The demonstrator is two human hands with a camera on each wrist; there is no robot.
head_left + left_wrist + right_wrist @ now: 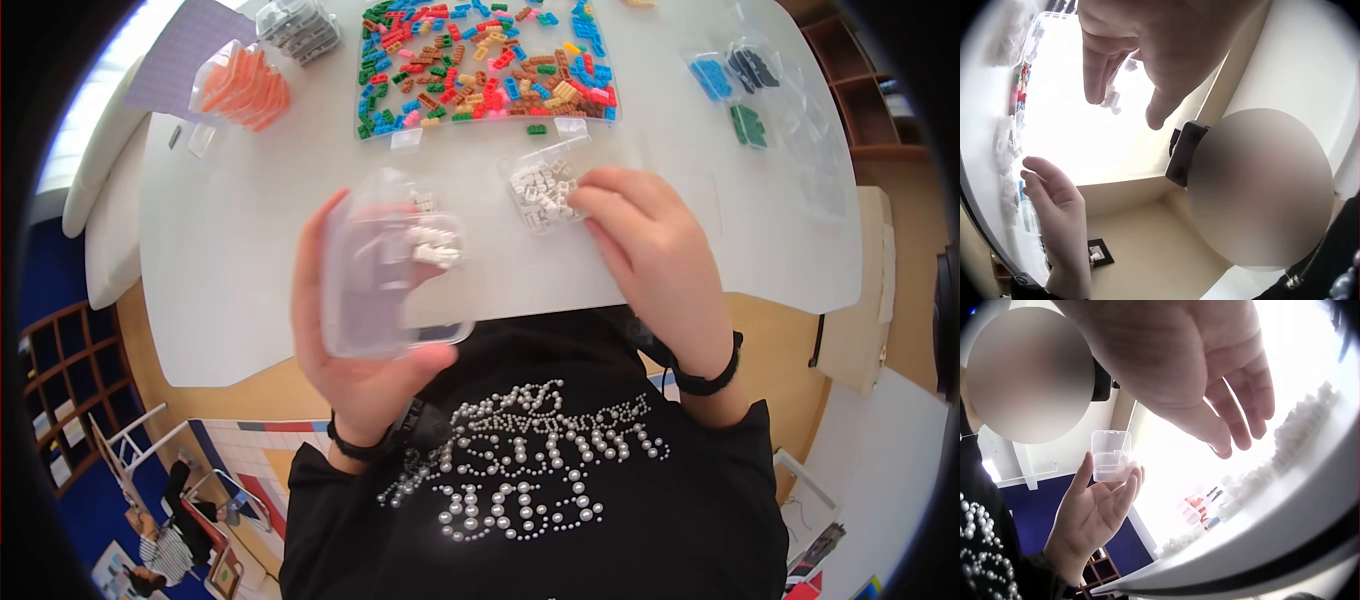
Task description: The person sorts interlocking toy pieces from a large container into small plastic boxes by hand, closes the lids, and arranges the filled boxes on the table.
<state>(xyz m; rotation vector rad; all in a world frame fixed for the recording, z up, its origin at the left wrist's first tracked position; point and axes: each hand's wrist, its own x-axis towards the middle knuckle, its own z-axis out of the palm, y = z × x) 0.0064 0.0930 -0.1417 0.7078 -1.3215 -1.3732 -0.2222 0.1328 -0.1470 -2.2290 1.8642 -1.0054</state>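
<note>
My left hand [365, 385] grips a clear plastic box [370, 290], raised over the table's near edge and tilted. Several small white toy bricks [435, 247] lie together inside it. The same box [1110, 440] shows between thumb and fingers in the right wrist view. My right hand [655, 235] is over the right side of a small clear container of loose white bricks [540, 190] on the table. Its fingertips are right at those bricks, with thumb and fingers loosely bent; no brick shows between them in the right wrist view [1229, 434].
A large clear tray [490, 122] of mixed coloured bricks lies at the back. Orange pieces [245, 90] and a grey stack [300, 35] stand back left. Blue [711, 77], black [752, 68] and green bricks [747, 126] sit at the right. A loose green brick [537, 130] lies before the tray.
</note>
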